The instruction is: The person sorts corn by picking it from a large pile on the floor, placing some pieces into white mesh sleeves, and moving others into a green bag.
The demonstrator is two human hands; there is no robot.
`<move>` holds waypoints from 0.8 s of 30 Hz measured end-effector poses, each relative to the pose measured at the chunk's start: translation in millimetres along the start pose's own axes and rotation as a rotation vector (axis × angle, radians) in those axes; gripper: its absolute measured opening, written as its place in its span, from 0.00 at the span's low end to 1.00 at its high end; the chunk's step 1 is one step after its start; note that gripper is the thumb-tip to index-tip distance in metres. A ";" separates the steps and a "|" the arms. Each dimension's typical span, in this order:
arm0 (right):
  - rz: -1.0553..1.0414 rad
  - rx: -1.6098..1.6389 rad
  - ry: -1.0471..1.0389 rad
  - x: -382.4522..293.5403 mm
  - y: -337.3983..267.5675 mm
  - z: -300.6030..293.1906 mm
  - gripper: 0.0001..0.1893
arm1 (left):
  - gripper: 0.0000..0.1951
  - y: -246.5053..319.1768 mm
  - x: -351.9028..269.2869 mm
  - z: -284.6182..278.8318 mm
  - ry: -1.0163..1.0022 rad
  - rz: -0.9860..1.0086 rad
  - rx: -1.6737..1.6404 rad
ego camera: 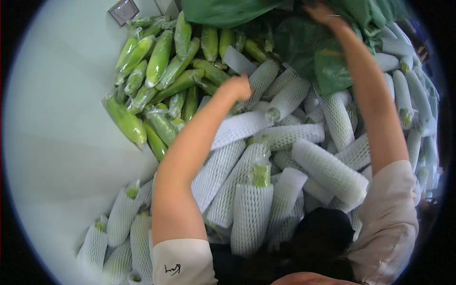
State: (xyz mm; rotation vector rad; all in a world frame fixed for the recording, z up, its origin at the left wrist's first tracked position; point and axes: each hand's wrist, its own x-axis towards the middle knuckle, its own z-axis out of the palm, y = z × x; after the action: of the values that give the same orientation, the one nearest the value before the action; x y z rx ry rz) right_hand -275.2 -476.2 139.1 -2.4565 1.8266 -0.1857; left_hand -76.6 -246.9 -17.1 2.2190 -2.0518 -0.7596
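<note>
My left hand (240,88) reaches over the middle of a heap, its fingers curled by the end of a gourd in a white foam net sleeve (263,81); whether it grips anything cannot be told. A flat white foam sleeve (238,61) lies just above it. My right hand (319,13) is stretched to the top, blurred, at the green cloth or sheet (372,17); its fingertips are partly hidden. Green elongated gourds in clear plastic wrap (159,58) lie to the left of the foam-sleeved ones.
More sleeved gourds (253,217) are piled near my body and at the lower left (119,221). A pale smooth wall or surface (71,124) bounds the left side. A small grey tray-like thing (123,11) is at the upper left. Further sleeved gourds (420,96) lie at the right.
</note>
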 end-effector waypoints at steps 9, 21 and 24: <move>-0.801 0.053 -0.471 -35.3 -73.0 64.5 0.23 | 0.45 71.0 -38.1 24.9 0.017 0.166 -0.242; -1.191 0.244 -0.050 -29.7 -91.8 140.1 0.19 | 0.23 21.6 21.3 25.7 -0.304 0.492 -1.069; -0.633 0.620 0.244 -40.4 -88.6 73.9 0.20 | 0.15 18.8 14.8 21.0 -0.244 0.249 -1.269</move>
State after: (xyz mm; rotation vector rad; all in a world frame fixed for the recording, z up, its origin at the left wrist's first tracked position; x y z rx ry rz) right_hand -192.2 -412.8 75.5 -2.4830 0.7763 -0.9522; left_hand -101.5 -257.0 -34.2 1.1525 -1.1753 -1.6831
